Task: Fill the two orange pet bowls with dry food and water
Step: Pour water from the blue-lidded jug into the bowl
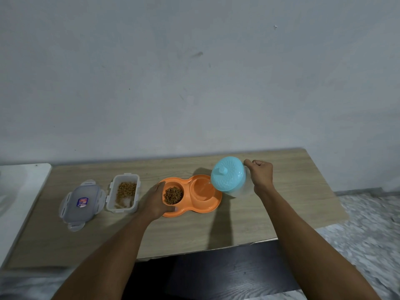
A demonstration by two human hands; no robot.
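Mid-table near back edge, orange double bowl (207, 207): left well holds kibble (173, 195), left hand (156, 200) fingers pressed on its rim. Right hand (260, 174), fist curled, tips teal-lidded jug (229, 176) over right well.

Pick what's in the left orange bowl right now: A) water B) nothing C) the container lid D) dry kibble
D: the left orange bowl holds a pile of brown dry kibble, steadied by the left hand, while the right hand tips the blue-lidded jug toward the right bowl.
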